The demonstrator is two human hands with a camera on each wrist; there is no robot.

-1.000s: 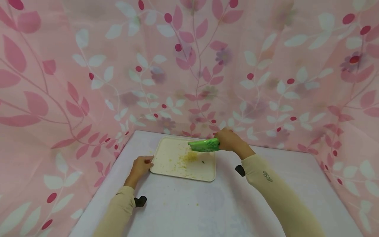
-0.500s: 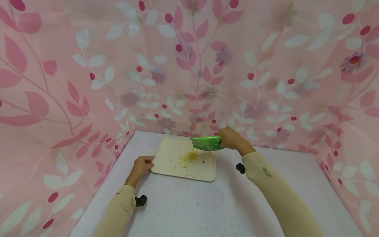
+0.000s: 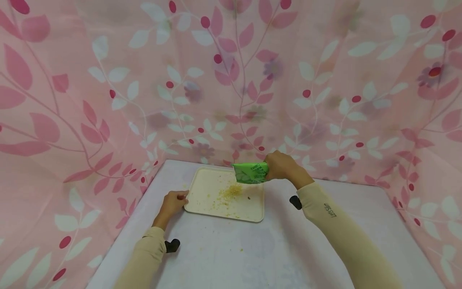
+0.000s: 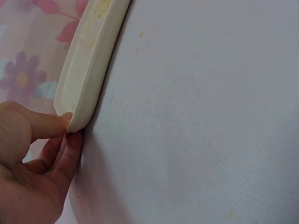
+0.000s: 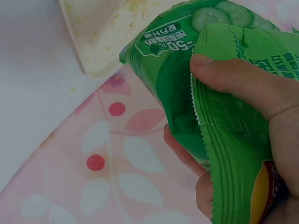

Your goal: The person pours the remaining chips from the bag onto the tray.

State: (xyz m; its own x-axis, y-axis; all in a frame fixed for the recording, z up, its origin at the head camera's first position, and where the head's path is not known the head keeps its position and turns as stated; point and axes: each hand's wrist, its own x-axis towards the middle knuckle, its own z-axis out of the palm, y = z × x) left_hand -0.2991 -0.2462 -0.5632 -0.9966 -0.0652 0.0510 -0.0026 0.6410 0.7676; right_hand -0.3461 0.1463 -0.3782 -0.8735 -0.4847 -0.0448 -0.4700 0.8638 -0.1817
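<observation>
A cream tray (image 3: 202, 188) lies on the table, with yellow crumbs (image 3: 231, 192) heaped near its middle and scattered about. My left hand (image 3: 174, 202) pinches the tray's left corner; in the left wrist view the thumb is over the rim and the fingers are beneath it. Above the tray's far right part, my right hand (image 3: 281, 165) grips a green snack bag (image 3: 250, 172), held sideways with its far end pointing left over the crumbs. Cucumber slices are printed on the bag (image 5: 177, 51) in the right wrist view, where my thumb presses its crimped edge.
A table with a pale cloth (image 3: 231, 261) carries the tray, and a few stray crumbs (image 4: 141, 35) lie on the cloth. Pink floral curtains (image 3: 231, 80) hang behind the table and on both sides. One small dark bit (image 3: 249, 198) sits on the tray.
The bag has risen slightly and turned, so more of its printed face shows. My right hand has lifted a little; the left hand and tray stay in place.
</observation>
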